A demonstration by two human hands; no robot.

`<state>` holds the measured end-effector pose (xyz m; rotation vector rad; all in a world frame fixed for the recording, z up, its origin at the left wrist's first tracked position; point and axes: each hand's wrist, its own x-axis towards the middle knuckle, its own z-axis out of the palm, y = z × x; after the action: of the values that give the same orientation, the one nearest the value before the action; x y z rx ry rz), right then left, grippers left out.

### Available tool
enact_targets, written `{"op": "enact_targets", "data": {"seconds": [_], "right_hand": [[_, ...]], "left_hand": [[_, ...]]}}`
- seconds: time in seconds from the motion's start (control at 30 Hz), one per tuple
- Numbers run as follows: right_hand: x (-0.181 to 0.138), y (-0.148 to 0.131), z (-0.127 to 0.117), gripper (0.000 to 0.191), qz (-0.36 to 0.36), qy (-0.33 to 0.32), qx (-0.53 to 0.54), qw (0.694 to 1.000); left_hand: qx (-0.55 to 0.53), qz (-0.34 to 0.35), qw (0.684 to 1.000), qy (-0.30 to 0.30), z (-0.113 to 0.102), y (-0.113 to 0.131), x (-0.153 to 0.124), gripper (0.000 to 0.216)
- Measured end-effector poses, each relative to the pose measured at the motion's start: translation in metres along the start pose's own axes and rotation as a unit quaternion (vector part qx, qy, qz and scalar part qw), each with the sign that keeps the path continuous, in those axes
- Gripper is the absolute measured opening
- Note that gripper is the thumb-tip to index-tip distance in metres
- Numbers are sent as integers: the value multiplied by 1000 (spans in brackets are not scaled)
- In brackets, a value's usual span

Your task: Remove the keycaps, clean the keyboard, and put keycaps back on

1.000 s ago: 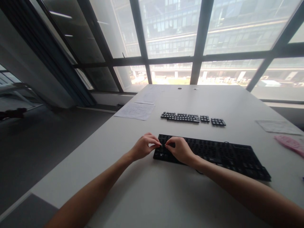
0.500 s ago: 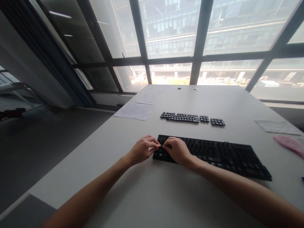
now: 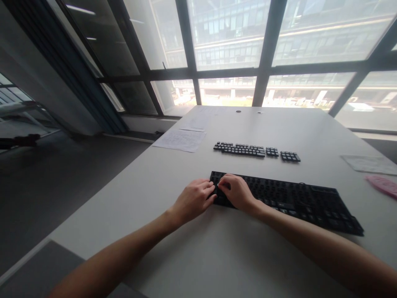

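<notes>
A black keyboard (image 3: 297, 194) lies at a slant on the desk, most of its upper rows bare of keycaps, with some keys still on along its near edge and right end. My left hand (image 3: 194, 198) rests against the keyboard's left end, fingers stretched out and holding nothing. Over the left part of the same keyboard, my right hand (image 3: 237, 191) is closed in a pinch. A tiny pale spot shows at its fingertips, too small to name. Behind the keyboard, loose black keycaps (image 3: 243, 150) stand in tidy rows, with two smaller keycap blocks (image 3: 272, 152) (image 3: 290, 156) on their right.
Printed paper sheets (image 3: 180, 140) lie on the white desk (image 3: 173, 256) at the left. A flat pale packet (image 3: 369, 164) and a pink item (image 3: 383, 185) are near the right edge. Large windows (image 3: 229, 33) rise behind the desk.
My left hand has gone from a pinch to fingers laid out on the keyboard's left end. My right hand stays pinched over the keyboard. The camera view has shifted slightly.
</notes>
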<state>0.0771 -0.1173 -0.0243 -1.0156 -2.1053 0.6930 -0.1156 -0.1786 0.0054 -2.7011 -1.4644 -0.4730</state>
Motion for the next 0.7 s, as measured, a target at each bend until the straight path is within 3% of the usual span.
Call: {"op": "enact_targets", "data": {"seconds": [0.27,0.4,0.7], "right_hand": [[-2,0,-1,11,-10,7,9,1000],[-2,1,0,11,-21,4,5,1000],[-3,2,3,17,-74,-1,-19,997]], "left_hand": [[16,-80,995,61,-2,15,0,21],[12,-107,991,75,-8,8,3,21],[-72,-164,983,26,2,-7,2,29]]}}
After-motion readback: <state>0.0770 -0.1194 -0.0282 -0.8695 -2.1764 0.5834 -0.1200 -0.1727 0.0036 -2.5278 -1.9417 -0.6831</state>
